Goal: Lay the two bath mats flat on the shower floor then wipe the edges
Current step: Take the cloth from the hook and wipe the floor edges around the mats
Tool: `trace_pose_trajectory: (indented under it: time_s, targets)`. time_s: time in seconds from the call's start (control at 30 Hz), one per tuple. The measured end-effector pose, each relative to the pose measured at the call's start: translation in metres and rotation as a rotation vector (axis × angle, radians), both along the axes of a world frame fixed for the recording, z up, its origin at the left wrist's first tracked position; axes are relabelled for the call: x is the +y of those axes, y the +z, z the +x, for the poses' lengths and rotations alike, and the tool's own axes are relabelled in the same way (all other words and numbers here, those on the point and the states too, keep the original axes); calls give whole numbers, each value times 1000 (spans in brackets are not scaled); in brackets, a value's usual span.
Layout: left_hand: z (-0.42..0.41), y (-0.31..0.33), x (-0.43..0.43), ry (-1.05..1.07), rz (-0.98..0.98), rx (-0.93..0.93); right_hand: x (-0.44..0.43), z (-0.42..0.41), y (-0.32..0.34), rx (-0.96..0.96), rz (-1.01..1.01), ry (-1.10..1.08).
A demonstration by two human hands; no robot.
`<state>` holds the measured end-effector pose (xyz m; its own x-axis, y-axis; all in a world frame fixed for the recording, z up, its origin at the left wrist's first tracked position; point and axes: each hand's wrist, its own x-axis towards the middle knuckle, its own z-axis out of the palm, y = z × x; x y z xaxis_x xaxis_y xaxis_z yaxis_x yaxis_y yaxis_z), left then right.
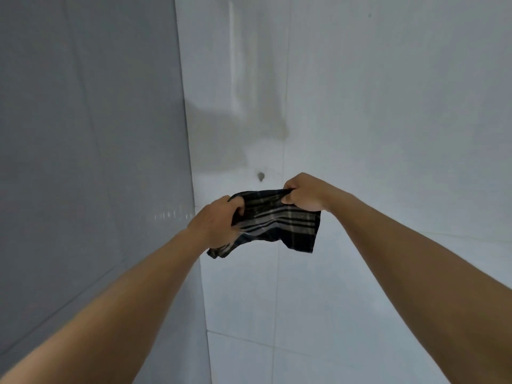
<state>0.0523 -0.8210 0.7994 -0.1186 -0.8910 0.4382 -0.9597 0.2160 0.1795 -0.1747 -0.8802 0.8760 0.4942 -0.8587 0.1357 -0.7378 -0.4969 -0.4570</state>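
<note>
A dark plaid cloth [277, 220] with pale stripes hangs in the air in front of a tiled wall corner. My left hand [216, 221] grips its left edge, with a crumpled tail of cloth drooping below the fist. My right hand [303, 191] pinches the cloth's upper right corner, slightly higher and farther away. The cloth is stretched loosely between both fists. No bath mat and no floor are in view.
A grey wall panel [88, 139] fills the left side and meets white wall tiles [374, 112] at a vertical corner. A small dark hole or fitting [260, 176] sits in the white tile just above the cloth.
</note>
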Motion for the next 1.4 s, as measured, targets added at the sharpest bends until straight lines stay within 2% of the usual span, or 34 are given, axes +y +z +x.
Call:
trace_pose_trajectory:
  time_s: [0.17, 0.27, 0.4, 0.5, 0.57, 0.63, 0.8, 1.03, 1.27, 1.4]
  targets:
    - [36, 21, -50, -61, 120, 207, -40, 18, -18, -16, -97, -147]
    - [46, 30, -83, -76, 98, 248, -63, 26, -24, -24, -157, -200]
    - [57, 34, -119, -68, -95, 211, -88, 33, -32, 0, -372, -109]
    - [58, 33, -139, -35, -246, 146, -108, 32, -40, 133, -633, 13]
    - [56, 33, -150, 27, -384, 81, -123, 32, -42, 246, -772, 22]
    - [53, 33, -161, 97, -502, 64, -138, 34, -44, 270, -878, 1]
    - [43, 24, -182, 145, -574, 81, -161, 46, -58, 272, -1080, -38]
    - [48, -8, -185, 98, -541, -82, -162, 38, -89, 262, -1059, 59]
    - [53, -30, -179, 107, -403, -121, -157, 39, -95, 287, -913, 39]
    - [51, -46, -172, 57, -343, -83, -146, 41, -100, 263, -803, 59]
